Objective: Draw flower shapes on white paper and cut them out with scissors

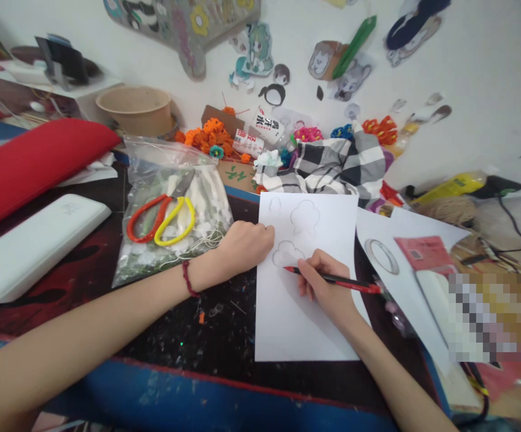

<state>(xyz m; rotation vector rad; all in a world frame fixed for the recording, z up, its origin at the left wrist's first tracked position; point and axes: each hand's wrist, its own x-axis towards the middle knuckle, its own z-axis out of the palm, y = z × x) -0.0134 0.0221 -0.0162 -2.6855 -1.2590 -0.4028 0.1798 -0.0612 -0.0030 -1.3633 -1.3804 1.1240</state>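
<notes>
A white sheet of paper point(305, 324) lies on the dark table mat, with faint grey outlines of cloud-like shapes and a small rounded shape on its upper half. My right hand point(326, 282) grips a black and red pencil point(346, 281), its red tip just below the lower cloud outline. Curled into a fist, my left hand point(248, 245) rests at the paper's left edge; nothing shows in it. A dark red braided bracelet point(188, 279) circles my left wrist. Left of that hand, scissors point(174, 219) with red and yellow handles lie on a clear plastic bag point(129, 264) of white and green material.
At the left are a white power bank point(48, 240) and a red padded object point(39, 162). Orange craft flowers point(210, 137), bottles and a checked cloth point(332, 162) crowd the back. On the right lie a tape roll point(381, 256), more paper and a pink packet point(422, 253).
</notes>
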